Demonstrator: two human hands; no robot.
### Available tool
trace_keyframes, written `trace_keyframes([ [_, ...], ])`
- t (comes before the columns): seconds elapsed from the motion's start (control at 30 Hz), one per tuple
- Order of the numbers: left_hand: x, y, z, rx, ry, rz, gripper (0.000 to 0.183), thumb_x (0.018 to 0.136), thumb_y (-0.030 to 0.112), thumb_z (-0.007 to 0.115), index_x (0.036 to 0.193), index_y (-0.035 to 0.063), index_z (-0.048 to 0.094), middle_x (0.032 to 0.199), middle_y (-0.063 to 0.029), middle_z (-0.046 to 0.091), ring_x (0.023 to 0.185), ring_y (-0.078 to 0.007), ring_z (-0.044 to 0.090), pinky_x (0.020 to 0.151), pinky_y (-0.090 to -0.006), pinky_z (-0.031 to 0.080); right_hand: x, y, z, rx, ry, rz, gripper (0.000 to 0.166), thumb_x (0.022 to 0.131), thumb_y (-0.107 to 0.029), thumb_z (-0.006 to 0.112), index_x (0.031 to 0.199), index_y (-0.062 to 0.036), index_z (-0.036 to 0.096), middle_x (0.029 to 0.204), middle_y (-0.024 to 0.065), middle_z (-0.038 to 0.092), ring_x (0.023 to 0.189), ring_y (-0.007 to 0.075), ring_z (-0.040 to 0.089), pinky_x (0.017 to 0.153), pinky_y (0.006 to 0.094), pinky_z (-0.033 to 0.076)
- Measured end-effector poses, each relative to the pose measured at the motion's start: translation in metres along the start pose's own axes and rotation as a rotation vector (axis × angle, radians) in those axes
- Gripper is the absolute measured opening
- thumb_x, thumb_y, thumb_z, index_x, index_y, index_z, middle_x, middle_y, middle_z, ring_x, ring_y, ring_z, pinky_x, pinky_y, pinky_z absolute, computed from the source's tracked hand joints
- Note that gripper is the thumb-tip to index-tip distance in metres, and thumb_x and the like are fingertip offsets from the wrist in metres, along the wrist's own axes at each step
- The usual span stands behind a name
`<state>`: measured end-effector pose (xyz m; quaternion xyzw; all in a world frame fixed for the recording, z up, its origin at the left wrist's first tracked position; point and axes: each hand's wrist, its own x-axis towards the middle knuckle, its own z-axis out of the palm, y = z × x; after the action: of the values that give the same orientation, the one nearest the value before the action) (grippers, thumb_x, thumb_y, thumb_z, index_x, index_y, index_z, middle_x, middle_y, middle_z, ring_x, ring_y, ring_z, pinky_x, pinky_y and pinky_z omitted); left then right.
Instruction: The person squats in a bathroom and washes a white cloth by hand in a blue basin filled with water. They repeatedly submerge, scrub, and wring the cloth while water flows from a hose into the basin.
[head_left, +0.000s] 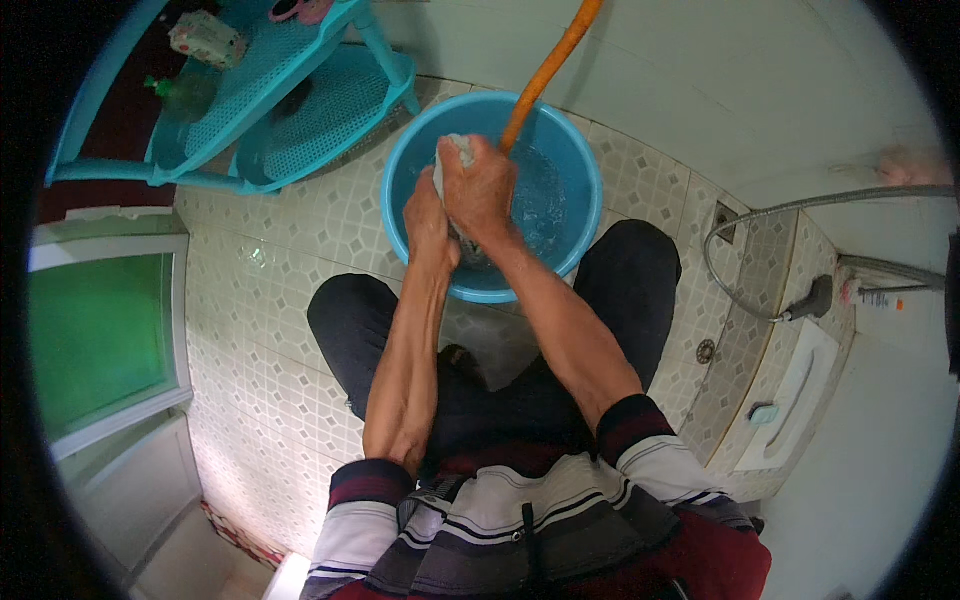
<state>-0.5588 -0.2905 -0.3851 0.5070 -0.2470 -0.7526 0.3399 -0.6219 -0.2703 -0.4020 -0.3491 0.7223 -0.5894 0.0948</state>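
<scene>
A blue plastic basin (391, 206) with water in it stands on the tiled floor between my knees. Above the water, my left hand (428, 225) and my right hand (480, 184) are closed together on a bunched whitish cloth (439, 184). Only parts of the cloth show between and above my fingers; a darker portion hangs below the hands. An orange hose (551, 71) comes down over the basin's far rim, its lower end hidden behind my right hand. The water (544, 199) right of my hands is rippled and bubbly.
A turquoise plastic rack (322, 127) at the far left holds a green-capped bottle (184, 96) and a patterned packet (208, 39). On the right are a floor drain (724, 221), a shower head (811, 298) with a metal hose (720, 274), and a white squat-pan-like fixture (795, 397).
</scene>
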Motion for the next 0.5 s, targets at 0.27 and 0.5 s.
trace_keyframes([
  [0.27, 0.067, 0.014, -0.037, 0.081, -0.035, 0.094, 0.035, 0.094, 0.038, 0.046, 0.077, 0.0083, 0.051, 0.071, -0.0054, 0.057, 0.059, -0.0176, 0.055, 0.055, -0.0313, 0.046, -0.037, -0.036, 0.008, 0.214, 0.051, 0.152, 0.025, 0.088, -0.023, 0.061, 0.083, 0.0021, 0.061, 0.066, 0.0161, 0.063, 0.06, 0.0184, 0.063, 0.053, 0.0339, 0.047],
  [0.5, 0.004, 0.002, 0.008, -0.039, 0.056, 0.056, 0.032, 0.096, 0.03, 0.046, 0.107, 0.0012, 0.053, 0.096, -0.0111, 0.061, 0.083, -0.0219, 0.062, 0.071, -0.0336, 0.052, 0.014, 0.004, 0.009, 0.017, 0.122, 0.167, 0.026, 0.087, -0.02, 0.06, 0.073, 0.0019, 0.056, 0.062, 0.0169, 0.059, 0.055, 0.0237, 0.06, 0.051, 0.0364, 0.045],
])
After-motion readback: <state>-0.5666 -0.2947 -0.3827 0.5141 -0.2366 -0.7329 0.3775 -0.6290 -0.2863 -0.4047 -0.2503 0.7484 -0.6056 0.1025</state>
